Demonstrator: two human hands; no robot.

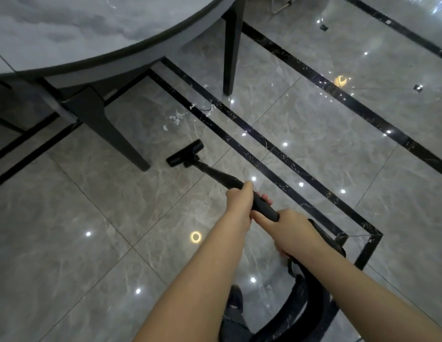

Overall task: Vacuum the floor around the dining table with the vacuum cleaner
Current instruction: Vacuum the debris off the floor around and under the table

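Vacuum wand gripped two-handed beside the dining table (67, 33).
The wand (215, 172) is clasped by the left hand (239, 202) and right hand (288, 229); the floor head (184, 153) is set flat near white scraps (176, 117).

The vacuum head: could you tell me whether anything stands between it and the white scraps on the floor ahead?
Nothing visible does. Bare tile separates the vacuum head from the white scraps; the table leg stands off to its left.

I log: one dark chair leg (230, 53) upright beyond the black inlay strips (271, 146); a pale metal frame (283, 4) at top edge
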